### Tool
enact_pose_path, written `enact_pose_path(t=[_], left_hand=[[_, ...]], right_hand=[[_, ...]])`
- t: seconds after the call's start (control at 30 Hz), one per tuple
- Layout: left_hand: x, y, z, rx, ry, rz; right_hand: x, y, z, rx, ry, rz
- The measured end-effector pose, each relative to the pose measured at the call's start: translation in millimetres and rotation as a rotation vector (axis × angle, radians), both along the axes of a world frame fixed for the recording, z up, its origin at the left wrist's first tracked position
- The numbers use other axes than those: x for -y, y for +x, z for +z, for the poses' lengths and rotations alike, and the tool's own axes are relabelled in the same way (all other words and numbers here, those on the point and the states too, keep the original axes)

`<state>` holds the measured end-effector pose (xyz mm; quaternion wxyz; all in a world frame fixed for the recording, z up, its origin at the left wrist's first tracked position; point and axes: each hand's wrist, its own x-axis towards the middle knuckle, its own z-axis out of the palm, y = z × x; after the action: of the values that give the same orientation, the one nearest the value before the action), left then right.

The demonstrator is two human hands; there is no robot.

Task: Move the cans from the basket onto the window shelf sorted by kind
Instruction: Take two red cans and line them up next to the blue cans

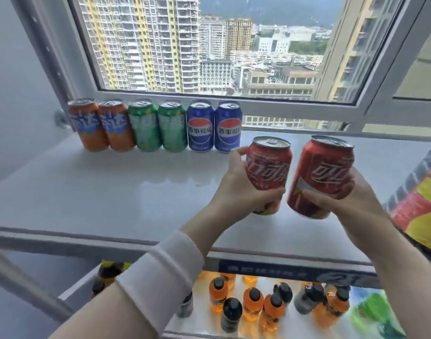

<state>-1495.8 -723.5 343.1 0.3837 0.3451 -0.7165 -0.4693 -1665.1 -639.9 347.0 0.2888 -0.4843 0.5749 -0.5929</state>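
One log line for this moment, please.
left hand: grips left red can | right hand: grips right red can | shelf: six cans

Big window [209, 45], white metal frame [258, 107], soft daylight coming in. Outside: high-rise towers [141, 40] with yellow stripes, lower blocks, green hills [270, 8] behind. Plain pale wall [18, 81] at left.

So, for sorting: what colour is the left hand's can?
The can is red, white lettering; head view.
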Motion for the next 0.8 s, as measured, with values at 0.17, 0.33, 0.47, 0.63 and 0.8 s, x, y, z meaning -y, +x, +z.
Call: enact_pose_path(t=[0.17,0.33,0.47,0.63,0.8], left_hand=[[30,-18,2,0.033,-0.074,0.016],[57,-40,12,0.095,-0.125,0.035],[74,-53,12,0.160,-0.136,0.003],[81,-62,11,0.204,-0.160,0.020],[86,-63,8,0.236,-0.169,0.020]], right_hand=[[26,-8,1,0.008,-0.008,-0.049],[50,-26,1,0.034,0.015,-0.098],[67,-40,-1,0.036,0.031,-0.125],[80,-49,-4,0.027,0.051,-0.124],[83,-51,-9,-0.001,0.088,-0.118]])
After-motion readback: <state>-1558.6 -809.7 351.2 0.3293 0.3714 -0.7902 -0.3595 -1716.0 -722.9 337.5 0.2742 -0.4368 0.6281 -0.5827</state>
